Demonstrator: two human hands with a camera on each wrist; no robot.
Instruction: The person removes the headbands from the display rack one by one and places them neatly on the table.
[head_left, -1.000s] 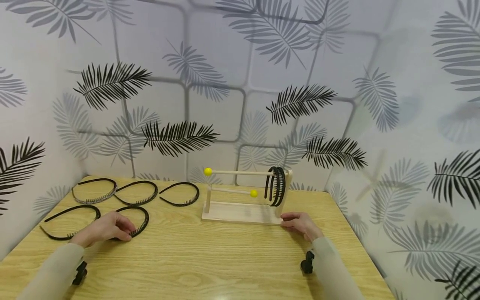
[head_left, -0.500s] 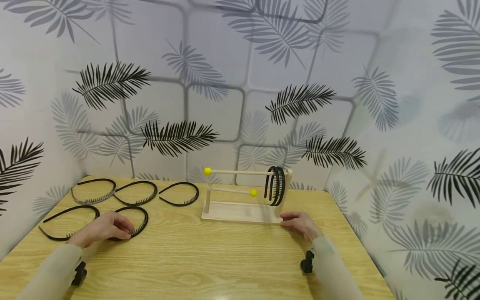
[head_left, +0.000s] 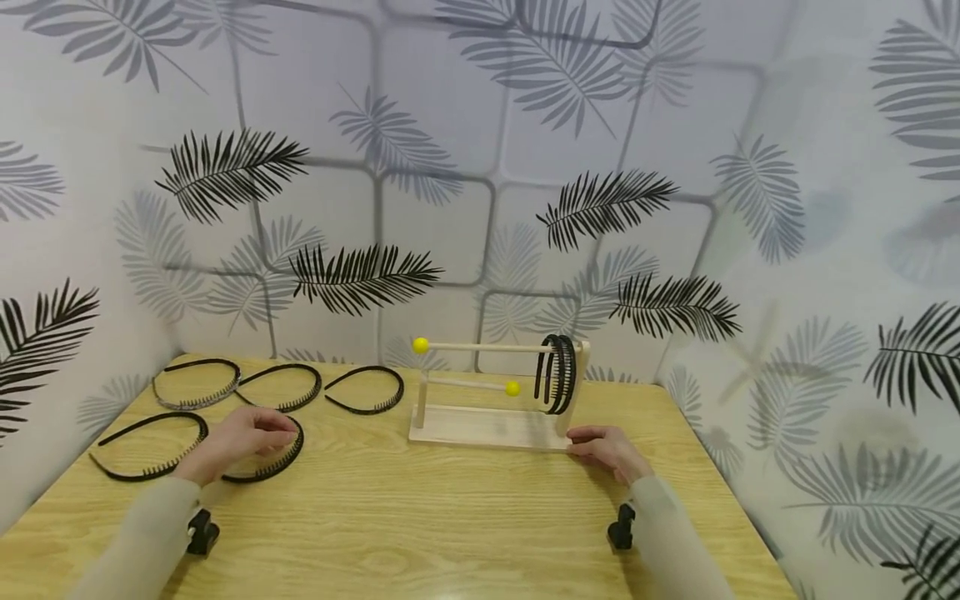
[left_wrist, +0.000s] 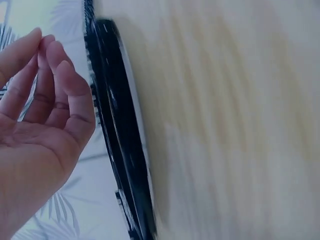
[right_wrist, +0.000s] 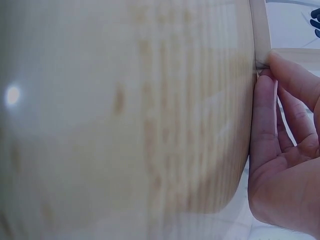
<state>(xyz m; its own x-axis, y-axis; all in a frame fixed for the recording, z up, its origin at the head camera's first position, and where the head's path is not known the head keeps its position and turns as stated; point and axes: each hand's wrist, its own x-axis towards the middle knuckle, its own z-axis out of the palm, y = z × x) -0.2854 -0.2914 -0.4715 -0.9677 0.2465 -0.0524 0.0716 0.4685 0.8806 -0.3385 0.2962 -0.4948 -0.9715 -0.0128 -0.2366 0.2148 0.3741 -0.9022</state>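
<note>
A pale wall printed with grey and black leaves stands behind a yellowish wood-grained surface. Toward the right of that surface sits a plain wooden rack with a flat base, a long upper rod and a shorter lower rod.

The right hand pinches the near right corner of the rack's base between thumb and fingertips. The left hand holds nothing: its fingers are loosely bent, with thumb and fingertips drawn together and nothing seen between them. It is over a black toothed headband on the left part of the surface, hiding some of the loop; whether they touch I cannot tell.

Four more thin headbands lie flat around it: a dark one at near left, a partly grey patterned one at far left, and two black ones, at far middle and far right. A close bunch of black headbands, at least three, hangs on the upper rod next to the taller right post.

The work looks partly done, then: that bunch is on the rack, five headbands are off it, and the lower rod carries none. Smallest are two round yellow balls, one at the upper rod's left end, the other at the lower rod's right end.
</note>
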